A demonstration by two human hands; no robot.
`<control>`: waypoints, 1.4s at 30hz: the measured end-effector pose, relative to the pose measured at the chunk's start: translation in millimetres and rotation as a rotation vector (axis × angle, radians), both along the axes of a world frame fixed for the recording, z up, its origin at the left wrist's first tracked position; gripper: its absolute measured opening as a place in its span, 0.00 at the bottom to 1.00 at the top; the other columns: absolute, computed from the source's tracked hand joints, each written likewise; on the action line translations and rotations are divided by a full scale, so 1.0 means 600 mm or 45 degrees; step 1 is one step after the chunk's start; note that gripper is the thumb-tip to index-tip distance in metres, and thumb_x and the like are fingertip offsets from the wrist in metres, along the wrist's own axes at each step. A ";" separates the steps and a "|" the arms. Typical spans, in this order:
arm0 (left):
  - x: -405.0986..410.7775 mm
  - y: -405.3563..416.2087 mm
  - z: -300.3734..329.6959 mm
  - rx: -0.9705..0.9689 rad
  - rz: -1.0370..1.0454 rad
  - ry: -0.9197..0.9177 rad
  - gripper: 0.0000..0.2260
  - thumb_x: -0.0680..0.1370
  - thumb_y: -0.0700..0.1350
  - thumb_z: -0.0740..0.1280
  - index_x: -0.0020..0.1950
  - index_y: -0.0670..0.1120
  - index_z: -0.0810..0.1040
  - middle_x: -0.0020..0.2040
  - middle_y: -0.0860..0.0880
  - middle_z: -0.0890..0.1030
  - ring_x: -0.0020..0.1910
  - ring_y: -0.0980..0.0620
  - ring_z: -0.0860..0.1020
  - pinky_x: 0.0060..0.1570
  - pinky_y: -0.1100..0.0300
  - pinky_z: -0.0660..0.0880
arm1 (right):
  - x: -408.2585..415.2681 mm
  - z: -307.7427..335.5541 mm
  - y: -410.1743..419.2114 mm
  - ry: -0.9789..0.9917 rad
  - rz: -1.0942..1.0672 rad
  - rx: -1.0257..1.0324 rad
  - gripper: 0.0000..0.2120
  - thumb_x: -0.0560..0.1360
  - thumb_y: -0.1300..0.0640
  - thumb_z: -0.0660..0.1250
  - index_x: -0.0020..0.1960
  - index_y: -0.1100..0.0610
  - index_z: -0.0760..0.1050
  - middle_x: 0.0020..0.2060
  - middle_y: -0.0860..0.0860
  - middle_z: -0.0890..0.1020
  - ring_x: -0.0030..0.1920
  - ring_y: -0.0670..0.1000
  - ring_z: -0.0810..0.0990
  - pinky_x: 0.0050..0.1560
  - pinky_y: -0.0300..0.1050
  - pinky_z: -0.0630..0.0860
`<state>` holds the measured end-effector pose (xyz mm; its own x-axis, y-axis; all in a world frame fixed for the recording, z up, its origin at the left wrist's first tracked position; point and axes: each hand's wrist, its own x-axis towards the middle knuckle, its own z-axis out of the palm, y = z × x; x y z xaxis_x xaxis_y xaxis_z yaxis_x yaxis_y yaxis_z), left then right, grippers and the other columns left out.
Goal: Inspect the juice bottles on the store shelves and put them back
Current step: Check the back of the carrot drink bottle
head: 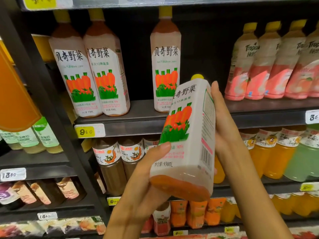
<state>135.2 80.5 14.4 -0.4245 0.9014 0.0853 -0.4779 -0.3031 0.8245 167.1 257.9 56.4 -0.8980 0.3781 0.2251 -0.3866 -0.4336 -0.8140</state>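
Item held: tall square-sided plastic bottle of orange carrot-vegetable juice, white label, yellow cap (188, 135), in front of the shelves.

Grip, left hand (146, 180): cups the bottle's base from below, thumb pressed on the label front.

Grip, right hand (224, 128): fingers laid long against the far side, steadying the upper body; how far they curl behind is hidden.

Orientation: long axis near upright, cap leaning up and away toward the shelf, base toward the person, label facing the camera.

Beyond the grip, up and left: dark metal shelf (138, 116) with a vacant gap between the lone matching bottle (165, 66) and the pair of matching bottles (89, 69). Judged return slot; the left hand lies nearer it.

Right of the grip: pink-labelled bottles (269, 66).
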 end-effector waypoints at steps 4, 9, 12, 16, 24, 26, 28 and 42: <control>-0.007 0.004 -0.008 -0.091 0.025 0.099 0.25 0.59 0.55 0.80 0.54 0.51 0.83 0.58 0.43 0.82 0.60 0.43 0.79 0.62 0.44 0.73 | -0.008 0.007 -0.004 -0.046 0.000 0.115 0.23 0.75 0.36 0.62 0.60 0.50 0.81 0.60 0.55 0.82 0.60 0.56 0.80 0.59 0.54 0.77; -0.022 0.008 -0.024 -0.301 0.079 0.455 0.13 0.60 0.55 0.73 0.44 0.65 0.81 0.47 0.55 0.85 0.46 0.55 0.84 0.39 0.63 0.79 | -0.014 0.000 0.006 -0.028 -0.014 0.157 0.24 0.70 0.44 0.72 0.63 0.54 0.76 0.57 0.56 0.83 0.57 0.56 0.82 0.54 0.53 0.79; -0.025 0.018 -0.040 -0.268 0.123 0.568 0.16 0.62 0.54 0.73 0.48 0.66 0.78 0.50 0.55 0.84 0.49 0.53 0.83 0.42 0.63 0.79 | -0.008 0.004 0.011 0.004 -0.026 0.326 0.24 0.70 0.45 0.69 0.63 0.54 0.76 0.55 0.56 0.84 0.56 0.56 0.83 0.50 0.49 0.80; -0.036 0.031 -0.051 -0.159 0.257 0.664 0.23 0.65 0.49 0.75 0.57 0.64 0.75 0.56 0.53 0.82 0.54 0.52 0.82 0.46 0.63 0.79 | -0.002 0.019 0.006 0.023 -0.163 0.513 0.22 0.70 0.42 0.68 0.59 0.52 0.76 0.49 0.51 0.86 0.49 0.51 0.85 0.43 0.41 0.80; -0.066 0.059 -0.072 -0.173 0.359 0.857 0.37 0.65 0.45 0.78 0.67 0.59 0.63 0.59 0.60 0.78 0.60 0.58 0.77 0.51 0.65 0.77 | 0.000 0.010 -0.023 0.157 -0.306 0.600 0.35 0.63 0.38 0.75 0.61 0.58 0.73 0.46 0.48 0.86 0.46 0.48 0.85 0.41 0.39 0.80; -0.073 0.060 -0.075 -0.199 0.387 0.930 0.38 0.64 0.48 0.79 0.67 0.64 0.62 0.59 0.63 0.77 0.60 0.61 0.76 0.50 0.69 0.76 | 0.006 0.010 -0.023 0.220 -0.308 0.693 0.42 0.59 0.35 0.75 0.64 0.57 0.70 0.49 0.46 0.85 0.50 0.47 0.84 0.45 0.38 0.79; -0.081 0.059 -0.075 -0.221 0.477 1.028 0.39 0.63 0.52 0.79 0.68 0.64 0.62 0.60 0.63 0.76 0.61 0.61 0.75 0.53 0.69 0.75 | 0.014 0.011 -0.019 0.297 -0.263 0.781 0.41 0.60 0.37 0.76 0.66 0.54 0.69 0.54 0.44 0.83 0.55 0.47 0.82 0.49 0.38 0.78; -0.089 0.038 -0.076 -0.126 0.606 1.040 0.34 0.63 0.48 0.79 0.66 0.56 0.70 0.61 0.51 0.78 0.62 0.49 0.77 0.56 0.52 0.77 | 0.025 0.017 -0.017 0.404 -0.135 0.858 0.39 0.61 0.40 0.77 0.65 0.53 0.68 0.56 0.43 0.82 0.58 0.46 0.80 0.52 0.38 0.77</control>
<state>81.6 103.2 -30.9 -0.5918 0.6684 0.4506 0.4135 -0.2281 0.8814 182.0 247.9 66.4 -0.7177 0.1475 0.6806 -0.6590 0.1719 -0.7322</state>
